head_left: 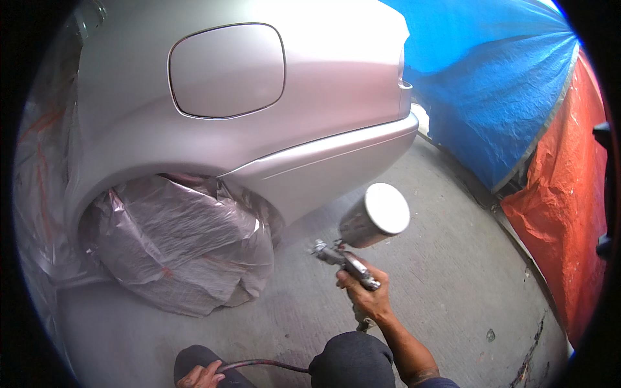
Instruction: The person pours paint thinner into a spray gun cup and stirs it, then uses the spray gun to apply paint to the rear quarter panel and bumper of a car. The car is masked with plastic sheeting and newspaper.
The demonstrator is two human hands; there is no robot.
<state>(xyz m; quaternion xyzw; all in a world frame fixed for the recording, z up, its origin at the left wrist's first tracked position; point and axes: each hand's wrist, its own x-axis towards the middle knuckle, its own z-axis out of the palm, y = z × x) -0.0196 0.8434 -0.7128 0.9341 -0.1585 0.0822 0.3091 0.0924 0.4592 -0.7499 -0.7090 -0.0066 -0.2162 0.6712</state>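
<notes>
One spray gun [352,249] gripped in the right hand [363,291].

Silver car rear quarter panel [310,84] with closed fuel flap [226,70] up and left of the hands; plastic-wrapped wheel [184,242] left; blue tarp [498,84] and orange tarp [563,220] right; concrete floor [446,271] beneath.
</notes>
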